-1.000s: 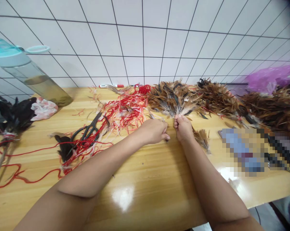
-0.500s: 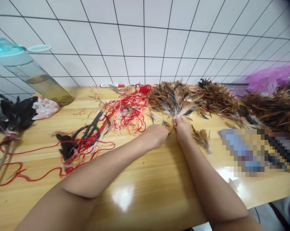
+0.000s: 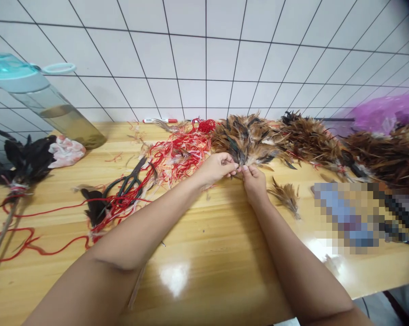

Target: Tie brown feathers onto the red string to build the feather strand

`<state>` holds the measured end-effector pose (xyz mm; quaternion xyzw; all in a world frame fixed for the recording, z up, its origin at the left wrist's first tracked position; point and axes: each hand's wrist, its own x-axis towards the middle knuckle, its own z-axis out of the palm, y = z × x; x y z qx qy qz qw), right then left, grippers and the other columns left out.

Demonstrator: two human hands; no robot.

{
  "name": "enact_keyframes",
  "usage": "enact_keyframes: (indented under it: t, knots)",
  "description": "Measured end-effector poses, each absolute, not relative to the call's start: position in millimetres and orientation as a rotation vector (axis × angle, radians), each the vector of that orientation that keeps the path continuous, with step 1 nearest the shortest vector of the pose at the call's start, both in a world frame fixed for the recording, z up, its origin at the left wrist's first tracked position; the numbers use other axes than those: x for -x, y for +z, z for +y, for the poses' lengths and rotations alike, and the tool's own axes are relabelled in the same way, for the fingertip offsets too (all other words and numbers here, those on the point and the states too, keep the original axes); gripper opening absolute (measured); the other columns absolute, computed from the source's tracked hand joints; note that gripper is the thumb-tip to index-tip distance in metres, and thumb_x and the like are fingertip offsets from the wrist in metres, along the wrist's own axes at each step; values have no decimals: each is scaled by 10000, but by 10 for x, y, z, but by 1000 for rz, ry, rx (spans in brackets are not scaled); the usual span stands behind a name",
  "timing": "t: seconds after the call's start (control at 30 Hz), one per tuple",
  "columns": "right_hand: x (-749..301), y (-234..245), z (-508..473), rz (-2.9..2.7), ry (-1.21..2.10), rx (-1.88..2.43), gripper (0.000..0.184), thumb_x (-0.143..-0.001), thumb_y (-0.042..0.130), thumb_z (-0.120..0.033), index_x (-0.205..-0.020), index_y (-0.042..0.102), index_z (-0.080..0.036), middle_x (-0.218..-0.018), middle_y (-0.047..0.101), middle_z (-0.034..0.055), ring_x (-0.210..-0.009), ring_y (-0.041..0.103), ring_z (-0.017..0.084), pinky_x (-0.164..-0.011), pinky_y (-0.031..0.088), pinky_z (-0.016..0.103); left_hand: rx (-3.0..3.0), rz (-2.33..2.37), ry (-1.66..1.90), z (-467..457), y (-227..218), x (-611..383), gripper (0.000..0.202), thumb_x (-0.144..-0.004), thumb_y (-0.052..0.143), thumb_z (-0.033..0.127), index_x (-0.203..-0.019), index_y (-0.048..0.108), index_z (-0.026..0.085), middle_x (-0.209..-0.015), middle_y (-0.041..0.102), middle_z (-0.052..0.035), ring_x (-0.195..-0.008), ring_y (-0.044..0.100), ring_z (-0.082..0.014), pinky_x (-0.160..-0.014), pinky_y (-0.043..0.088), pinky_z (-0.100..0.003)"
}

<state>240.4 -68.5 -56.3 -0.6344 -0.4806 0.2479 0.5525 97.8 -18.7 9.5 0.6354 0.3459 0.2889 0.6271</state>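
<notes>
My right hand [image 3: 255, 180] is closed, thumb and fingers pinching the quill ends of a fan of brown and black feathers [image 3: 250, 136]. The feathers spread away from me toward the wall. My left hand [image 3: 221, 167] meets it from the left, thumb and fingertip pinched at the same quill ends, by a dark glossy feather [image 3: 232, 144]. The exact spot it grips is partly hidden by the fingers. A small loose tuft of brown feathers [image 3: 287, 195] lies right of my right hand. Left of my hands is a tangle of red string [image 3: 180, 151].
Black scissors [image 3: 131, 182] lie among red string at left, near a black feather bundle on a stick [image 3: 26, 158]. A tilted-looking water bottle [image 3: 60, 108] stands behind. More brown feather bundles [image 3: 309, 140], a pink plastic bag [image 3: 387, 111] and a blurred-out object [image 3: 347, 217] are on the right.
My left hand has turned and moved up to the quill ends, its fingers now showing in a pinch. My right hand keeps its hold; its thumb has shifted toward the left fingertips.
</notes>
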Motion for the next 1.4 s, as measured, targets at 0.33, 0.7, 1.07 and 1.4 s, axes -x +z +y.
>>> enact_keyframes:
  t: [0.33,0.7,1.07,1.4]
  knots:
    - [-2359,-527,-683,-1164,687,1416,316,-777,564,-471,-614,529,-202,-575,441,-16,-622,439,143,-583,381,262,-1566,789,727,-145,38,-958,126,-734,636,223,-696,553,136,-613,585,40,-575,495,-65,-587,368,-194]
    - [-2367,-584,-674,-1316,701,1420,330,-829,455,-493,-644,488,-222,-650,471,3,-670,446,152,-617,386,265,-1339,693,651,-125,-44,-962,285,-655,771,308,-724,589,99,-647,647,-34,-537,510,-63,-531,360,-197]
    - [-2325,-393,-761,-1516,693,1434,307,-844,431,-439,-629,453,-221,-667,494,12,-682,445,161,-697,388,300,-1343,521,590,-55,-82,-902,340,-594,819,361,-691,643,87,-647,664,-47,-604,571,-100,-572,376,-216]
    - [-2308,-300,-797,-1262,985,1270,347,-802,567,-529,-717,581,-192,-654,521,-17,-655,454,124,-650,380,258,-959,528,701,-36,-91,-932,271,-656,812,235,-668,592,78,-551,577,4,-508,529,-53,-512,394,-173]
